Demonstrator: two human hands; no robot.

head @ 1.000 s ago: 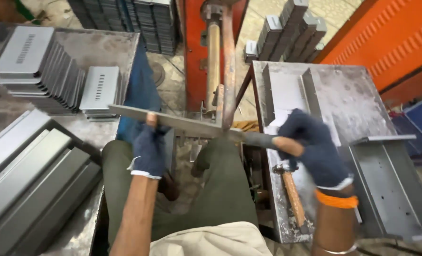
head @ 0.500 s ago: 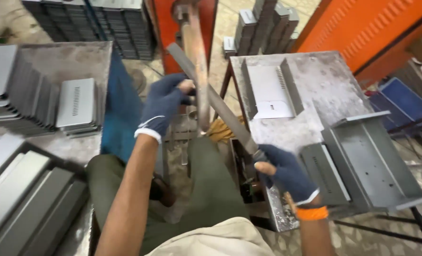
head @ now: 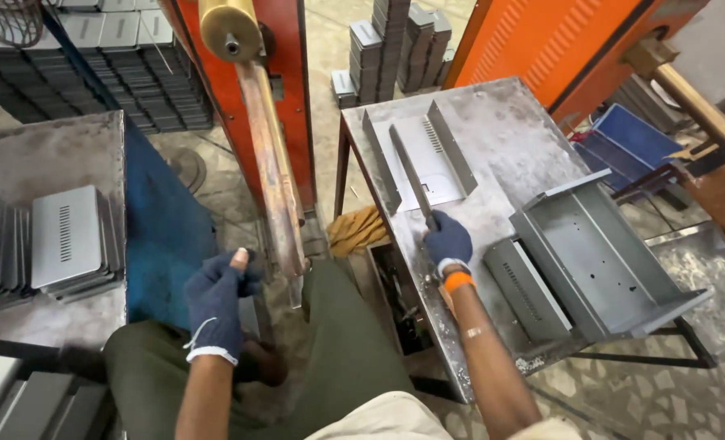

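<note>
Two gloved hands are being used apart here. A long narrow metal strip (head: 412,175) is being held at its near end by the right hand (head: 448,240), whose fingers are being kept closed around it; the strip is being laid lengthways over the open channel-shaped panel (head: 428,155) lying on the steel table (head: 509,130). The left hand (head: 216,301) is being held loosely curled above the lap, thumb up, with nothing seen in its grasp — just beside the lower tip of the copper welding arm (head: 271,163) that is hanging from the orange-red machine (head: 285,98).

By the look of it, a placing step is being carried out: the strip is being set down into or onto the panel. The next move would likely call for the strip to be lined up squarely against the panel's raised flanges before being let go.

No packages, labels or signs are being shown. Only grey sheet-metal parts are being stored about — louvred covers (head: 68,236) stacked on the left bench, dark piles (head: 126,73) behind it, a tall pile (head: 395,41) on the floor, and a grey tray-like housing (head: 599,261) at the table's right edge.
</note>
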